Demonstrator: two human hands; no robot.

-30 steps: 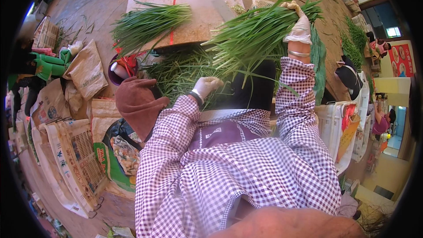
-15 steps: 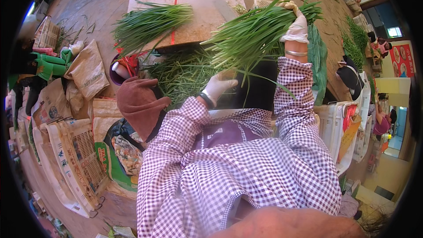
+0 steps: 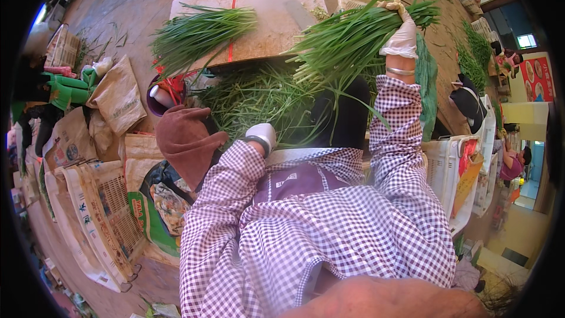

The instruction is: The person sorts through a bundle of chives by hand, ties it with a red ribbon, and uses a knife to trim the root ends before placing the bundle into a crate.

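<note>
One bunch [image 3: 347, 44] of long green leaves is at one o'clock, my right hand [image 3: 402, 35] closed firmly around it, its pale ends pointing to eight o'clock. Near the dial's centre, my left hand [image 3: 263, 134] looks curled beside the loose leaves [image 3: 253, 94]; I cannot tell how tightly, or whether it holds anything. I judge this step as steadying the bunch for handwork; the next move calls for left fingers reaching toward two o'clock, to its drooping strays.

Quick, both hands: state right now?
Left hand: cannot tell whether open or closed.
Right hand: closed, holding a bunch of long green leaves.
</note>
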